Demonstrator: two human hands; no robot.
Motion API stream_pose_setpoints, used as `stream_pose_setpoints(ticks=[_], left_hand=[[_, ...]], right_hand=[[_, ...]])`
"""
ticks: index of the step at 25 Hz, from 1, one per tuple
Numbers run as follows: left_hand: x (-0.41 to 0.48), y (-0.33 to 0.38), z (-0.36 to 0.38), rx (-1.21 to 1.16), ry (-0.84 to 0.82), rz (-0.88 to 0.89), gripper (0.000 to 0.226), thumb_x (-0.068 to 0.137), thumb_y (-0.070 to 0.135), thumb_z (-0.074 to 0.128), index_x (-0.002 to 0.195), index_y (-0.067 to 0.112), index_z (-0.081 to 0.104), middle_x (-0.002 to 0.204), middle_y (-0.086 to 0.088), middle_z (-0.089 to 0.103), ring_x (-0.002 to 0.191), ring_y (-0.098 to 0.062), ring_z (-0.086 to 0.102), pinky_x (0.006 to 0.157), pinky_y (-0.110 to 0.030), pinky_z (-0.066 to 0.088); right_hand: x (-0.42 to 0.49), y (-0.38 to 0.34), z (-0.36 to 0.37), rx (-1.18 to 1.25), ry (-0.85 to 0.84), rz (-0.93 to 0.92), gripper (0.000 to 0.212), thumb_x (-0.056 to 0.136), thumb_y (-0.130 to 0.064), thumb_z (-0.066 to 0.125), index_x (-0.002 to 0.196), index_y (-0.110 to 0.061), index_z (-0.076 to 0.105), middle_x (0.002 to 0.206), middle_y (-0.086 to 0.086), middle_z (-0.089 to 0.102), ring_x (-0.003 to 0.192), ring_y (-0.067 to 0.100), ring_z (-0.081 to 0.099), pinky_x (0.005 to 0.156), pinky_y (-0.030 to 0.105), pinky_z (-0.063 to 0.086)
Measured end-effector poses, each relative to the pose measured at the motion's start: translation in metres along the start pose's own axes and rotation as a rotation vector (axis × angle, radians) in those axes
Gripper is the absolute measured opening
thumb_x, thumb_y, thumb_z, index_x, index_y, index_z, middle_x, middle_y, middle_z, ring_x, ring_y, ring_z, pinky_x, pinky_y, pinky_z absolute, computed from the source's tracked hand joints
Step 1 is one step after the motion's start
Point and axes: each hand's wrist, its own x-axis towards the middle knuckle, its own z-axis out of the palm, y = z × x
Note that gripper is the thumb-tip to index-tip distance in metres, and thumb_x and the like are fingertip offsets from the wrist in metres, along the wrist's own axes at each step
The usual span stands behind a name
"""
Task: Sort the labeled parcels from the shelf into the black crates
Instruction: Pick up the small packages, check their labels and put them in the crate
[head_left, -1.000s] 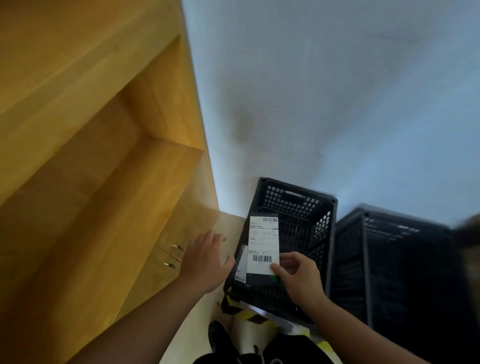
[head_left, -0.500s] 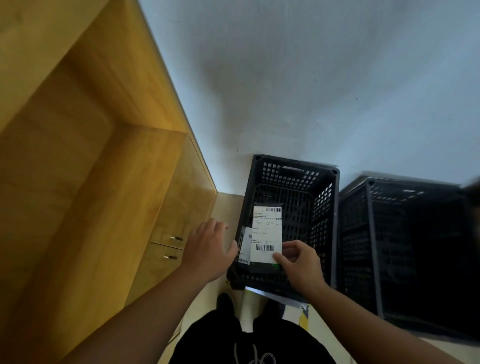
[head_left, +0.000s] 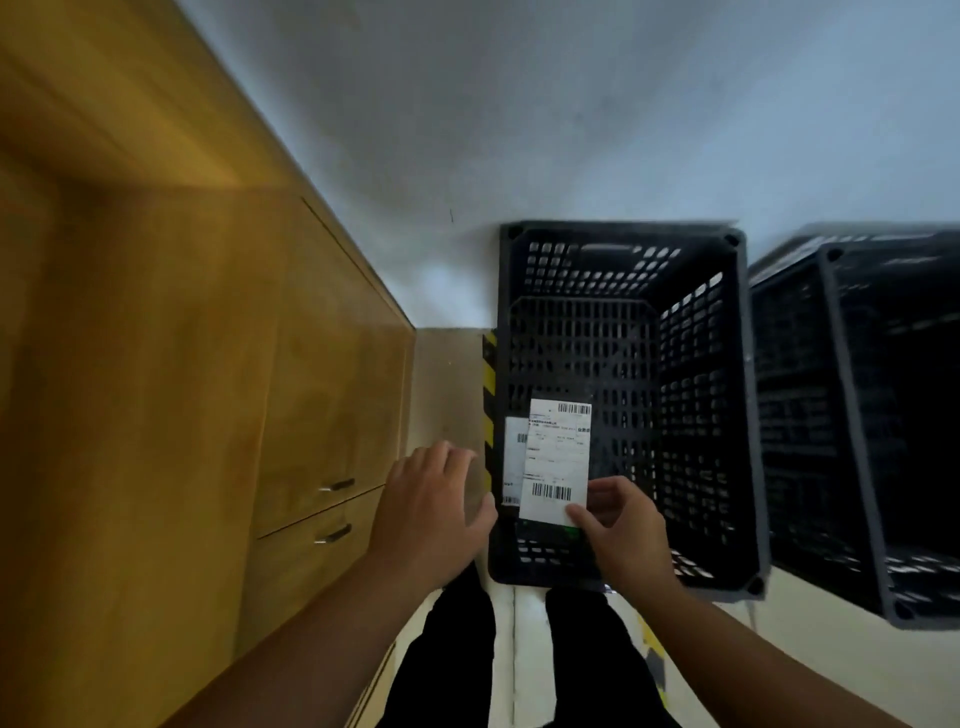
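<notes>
Right hand (head_left: 621, 530) first, from the head view: I see it pinching the near right corner of a dark flat parcel (head_left: 545, 532), with the thumb (head_left: 577, 515) lying on the lower edge of the white label (head_left: 556, 462) and the other fingers curled behind. The parcel stands nearly upright just beyond that hand, over the near left part of the open black crate (head_left: 618, 236), and its label faces me with barcodes at the top and bottom. A second label (head_left: 516, 457) shows just left of the first and partly behind it; I cannot tell whether it belongs to another parcel or sits against the crate wall.

My left hand (head_left: 431, 509) hovers just left of the parcel, palm down, fingers straight and close together, holding nothing. Its thumb reaches toward the crate's near left corner, and I cannot tell if it touches.

To the right of the right hand, beside the first crate, stands a second crate (head_left: 831, 395), also black. Left of the left hand is a wooden cabinet (head_left: 311, 364) with two drawer handles (head_left: 337, 486). Yellow and black tape (head_left: 488, 395) runs on the floor (head_left: 447, 384) beyond the left hand, along the crate's left side. Below both hands I see legs in black trousers (head_left: 457, 649).
</notes>
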Motion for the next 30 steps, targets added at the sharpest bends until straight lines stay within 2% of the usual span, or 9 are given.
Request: stream_pose_setpoints(ticks=[4, 8, 13, 15, 18, 22, 26, 28, 30], left_hand=[[0.017, -0.027, 0.039, 0.003, -0.042, -0.023, 0.055, 0.093, 0.058, 0.035, 0.138, 0.028, 0.048, 0.132, 0.010, 0.051, 0.119, -0.012, 0.049, 0.102, -0.032, 0.037], [0.024, -0.043, 0.065, -0.015, -0.060, -0.043, 0.063, 0.089, 0.060, 0.024, 0.136, 0.027, 0.051, 0.128, 0.009, 0.053, 0.116, -0.014, 0.051, 0.101, -0.034, 0.041], [0.027, -0.047, 0.075, -0.025, -0.062, -0.065, 0.060, 0.092, 0.061, 0.024, 0.137, 0.029, 0.048, 0.131, 0.011, 0.052, 0.118, -0.011, 0.049, 0.103, -0.033, 0.041], [0.029, -0.047, 0.076, -0.043, -0.058, -0.069, 0.060, 0.092, 0.062, 0.023, 0.138, 0.029, 0.047, 0.132, 0.011, 0.051, 0.120, -0.010, 0.048, 0.105, -0.033, 0.041], [0.031, -0.047, 0.078, -0.058, -0.052, -0.070, 0.059, 0.093, 0.062, 0.025, 0.138, 0.030, 0.046, 0.133, 0.011, 0.050, 0.122, -0.009, 0.047, 0.106, -0.033, 0.041], [0.028, -0.047, 0.081, -0.057, -0.045, -0.079, 0.056, 0.094, 0.061, 0.029, 0.139, 0.030, 0.045, 0.135, 0.011, 0.050, 0.123, -0.009, 0.046, 0.107, -0.033, 0.040], [0.014, -0.041, 0.070, -0.020, -0.014, -0.066, 0.051, 0.098, 0.057, 0.040, 0.139, 0.028, 0.048, 0.132, 0.011, 0.051, 0.120, -0.010, 0.049, 0.104, -0.031, 0.038], [0.002, -0.033, 0.055, 0.001, -0.010, -0.064, 0.050, 0.099, 0.054, 0.043, 0.140, 0.027, 0.047, 0.132, 0.012, 0.051, 0.119, -0.009, 0.048, 0.104, -0.030, 0.037], [-0.013, -0.018, 0.031, 0.029, -0.001, -0.054, 0.051, 0.099, 0.054, 0.043, 0.142, 0.027, 0.047, 0.130, 0.011, 0.050, 0.117, -0.010, 0.048, 0.103, -0.031, 0.039]], right_hand=[[0.042, 0.029, 0.038, -0.040, -0.042, 0.050, 0.022, 0.089, -0.015, 0.079, 0.100, -0.021, 0.062, 0.092, -0.011, 0.069, 0.086, 0.002, 0.066, 0.070, 0.015, 0.050], [0.074, 0.046, 0.065, -0.107, -0.072, 0.079, 0.022, 0.091, -0.015, 0.076, 0.100, -0.022, 0.058, 0.089, -0.014, 0.063, 0.086, 0.007, 0.063, 0.066, 0.011, 0.042], [0.096, 0.059, 0.093, -0.195, -0.110, 0.176, 0.024, 0.093, -0.014, 0.073, 0.109, -0.019, 0.056, 0.114, 0.003, 0.069, 0.109, 0.021, 0.067, 0.083, 0.028, 0.054], [0.100, 0.061, 0.100, -0.231, -0.116, 0.197, 0.025, 0.095, -0.013, 0.071, 0.115, -0.016, 0.056, 0.122, 0.007, 0.068, 0.113, 0.024, 0.067, 0.081, 0.027, 0.051], [0.102, 0.061, 0.105, -0.287, -0.104, 0.176, 0.023, 0.096, -0.013, 0.069, 0.117, -0.013, 0.059, 0.125, 0.009, 0.068, 0.115, 0.026, 0.066, 0.081, 0.029, 0.049], [0.106, 0.062, 0.106, -0.290, -0.128, 0.170, 0.025, 0.095, -0.012, 0.070, 0.117, -0.013, 0.061, 0.127, 0.009, 0.069, 0.116, 0.026, 0.066, 0.090, 0.036, 0.055], [0.105, 0.056, 0.089, -0.292, -0.319, 0.200, 0.046, 0.089, -0.015, 0.077, 0.130, -0.012, 0.055, 0.134, 0.010, 0.065, 0.125, 0.027, 0.063, 0.099, 0.040, 0.054], [0.093, 0.044, 0.068, -0.317, -0.313, 0.208, 0.056, 0.088, -0.019, 0.079, 0.135, -0.011, 0.050, 0.137, 0.012, 0.063, 0.127, 0.030, 0.061, 0.102, 0.043, 0.054], [0.068, 0.027, 0.038, -0.335, -0.261, 0.168, 0.059, 0.089, -0.021, 0.078, 0.137, -0.010, 0.046, 0.135, 0.013, 0.062, 0.124, 0.030, 0.062, 0.100, 0.039, 0.054]])
